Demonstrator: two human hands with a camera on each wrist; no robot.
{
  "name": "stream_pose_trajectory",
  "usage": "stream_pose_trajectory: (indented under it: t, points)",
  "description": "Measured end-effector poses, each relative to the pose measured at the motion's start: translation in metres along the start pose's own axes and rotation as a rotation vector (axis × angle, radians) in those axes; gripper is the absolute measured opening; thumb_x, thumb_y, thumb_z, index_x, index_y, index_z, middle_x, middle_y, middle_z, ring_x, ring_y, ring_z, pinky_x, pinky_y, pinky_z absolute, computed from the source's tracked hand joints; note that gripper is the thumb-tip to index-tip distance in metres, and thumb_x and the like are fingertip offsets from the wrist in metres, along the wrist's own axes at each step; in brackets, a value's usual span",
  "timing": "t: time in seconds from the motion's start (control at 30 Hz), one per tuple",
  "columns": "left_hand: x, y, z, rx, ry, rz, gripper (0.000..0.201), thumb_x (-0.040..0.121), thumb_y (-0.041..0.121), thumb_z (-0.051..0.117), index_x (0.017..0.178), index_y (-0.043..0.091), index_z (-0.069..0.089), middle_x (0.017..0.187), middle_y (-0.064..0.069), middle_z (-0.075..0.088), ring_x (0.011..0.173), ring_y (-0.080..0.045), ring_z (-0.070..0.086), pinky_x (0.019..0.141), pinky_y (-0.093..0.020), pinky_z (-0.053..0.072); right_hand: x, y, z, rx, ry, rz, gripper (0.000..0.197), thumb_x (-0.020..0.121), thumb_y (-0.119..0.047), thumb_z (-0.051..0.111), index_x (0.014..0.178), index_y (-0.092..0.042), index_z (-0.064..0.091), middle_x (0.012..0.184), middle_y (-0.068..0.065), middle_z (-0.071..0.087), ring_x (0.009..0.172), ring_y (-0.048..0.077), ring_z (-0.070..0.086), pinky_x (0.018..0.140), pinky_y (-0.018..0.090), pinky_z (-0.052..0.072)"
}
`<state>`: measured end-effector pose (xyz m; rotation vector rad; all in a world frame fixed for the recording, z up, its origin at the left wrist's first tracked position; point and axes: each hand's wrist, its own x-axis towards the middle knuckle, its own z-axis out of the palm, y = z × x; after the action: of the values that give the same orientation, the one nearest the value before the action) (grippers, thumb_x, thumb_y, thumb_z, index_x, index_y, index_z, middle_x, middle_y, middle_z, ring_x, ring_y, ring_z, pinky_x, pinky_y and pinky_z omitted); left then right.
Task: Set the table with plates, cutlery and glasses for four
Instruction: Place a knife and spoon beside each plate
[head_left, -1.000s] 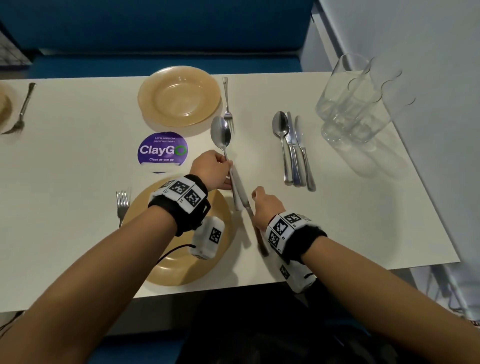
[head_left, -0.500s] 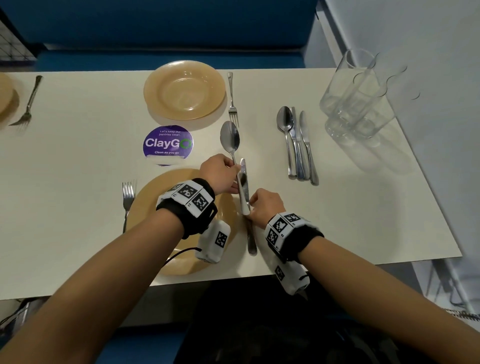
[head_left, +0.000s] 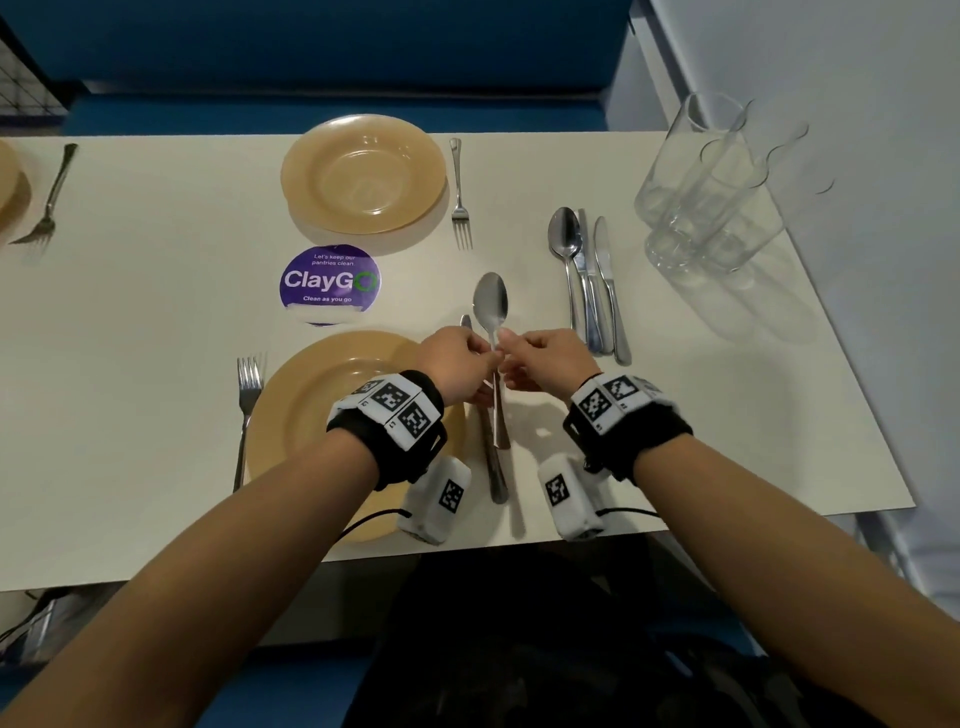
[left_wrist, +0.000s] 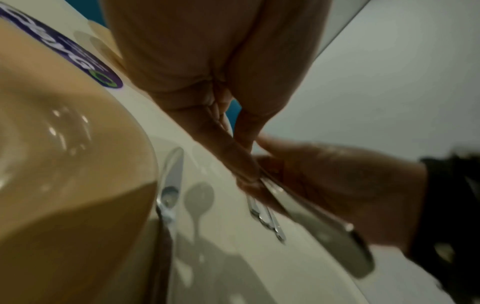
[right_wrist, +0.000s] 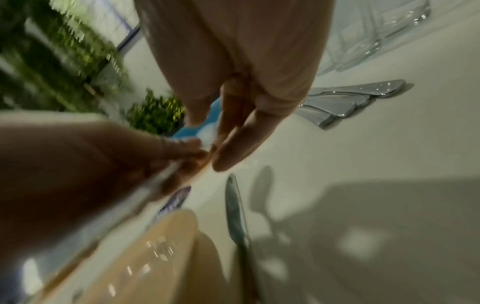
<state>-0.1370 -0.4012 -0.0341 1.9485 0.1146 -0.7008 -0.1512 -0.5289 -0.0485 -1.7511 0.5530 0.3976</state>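
Shiny metal spoon (head_left: 491, 306), glossy amber plate (head_left: 363, 171), clear glasses (head_left: 711, 187), matt tabletop (head_left: 130, 322).

Head cam looks steeply down over the table (head_left: 130, 415) from above. Both wrist cams sit low and close, facing along the fingers; all share the near plate (head_left: 311, 405) and spoon (head_left: 491, 306).

- The knife (head_left: 488, 441) now lies on the table just beside the near plate (head_left: 311, 415).
- The right hand (head_left: 545, 364) has let it go and joined the left hand (head_left: 457, 364) on the spoon (head_left: 492, 312).
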Motion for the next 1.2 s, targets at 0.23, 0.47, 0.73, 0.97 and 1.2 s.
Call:
stream_pose_trajectory:
  t: [0.23, 0.47, 0.73, 0.97, 1.2]
  points:
    - [-0.005, -0.010, 0.017, 0.026, 0.006, 0.007, 0.021, 0.085, 0.023, 0.069, 0.100, 0.010, 0.063, 0.077, -0.002, 0.070, 0.065, -0.017, 0.070, 0.075, -0.035, 0.059, 0.001, 0.000, -0.024, 0.062, -0.074, 0.103, 0.009, 0.084, -0.005, 0.067, 0.075, -0.004, 0.065, 0.068, 0.012, 0.064, 0.058, 0.016, 0.063, 0.058, 0.020, 0.057]
    - [-0.014, -0.025, 0.039, 0.846, 0.092, 0.108, 0.030, 0.094, 0.019, 0.051, 0.121, 0.007, 0.050, 0.113, -0.012, 0.061, 0.102, -0.027, 0.060, 0.079, -0.032, 0.046, 0.001, 0.034, -0.013, -0.247, -0.003, 0.107, 0.022, 0.084, -0.008, 0.062, 0.062, -0.011, 0.063, 0.072, 0.013, 0.068, 0.069, 0.027, 0.068, 0.079, 0.041, 0.059]
    - [-0.020, -0.022, 0.050, 0.989, 0.073, 0.105, 0.020, 0.096, 0.002, 0.044, 0.114, -0.002, 0.051, 0.110, -0.018, 0.061, 0.097, -0.031, 0.064, 0.067, -0.029, 0.043, -0.006, 0.043, -0.002, -0.472, 0.104, 0.014, 0.017, 0.073, -0.014, 0.072, 0.069, -0.019, 0.056, 0.089, 0.013, 0.072, 0.085, 0.028, 0.069, 0.081, 0.041, 0.057]
    - [-0.026, -0.026, 0.052, 1.019, 0.083, 0.068, 0.021, 0.095, 0.000, 0.042, 0.109, -0.002, 0.057, 0.105, -0.017, 0.064, 0.094, -0.029, 0.063, 0.067, -0.028, 0.043, -0.008, 0.049, 0.003, -0.525, 0.098, -0.017, 0.019, 0.075, -0.016, 0.073, 0.091, -0.014, 0.062, 0.100, 0.008, 0.069, 0.093, 0.023, 0.065, 0.087, 0.033, 0.053]
    - [-0.030, -0.034, 0.056, 0.945, 0.112, 0.053, 0.014, 0.093, 0.008, 0.050, 0.098, 0.002, 0.062, 0.101, -0.013, 0.065, 0.095, -0.026, 0.062, 0.075, -0.030, 0.048, -0.007, 0.045, 0.013, -0.546, 0.110, -0.054, 0.023, 0.078, -0.017, 0.071, 0.098, -0.010, 0.064, 0.103, 0.009, 0.068, 0.097, 0.022, 0.062, 0.086, 0.030, 0.051]
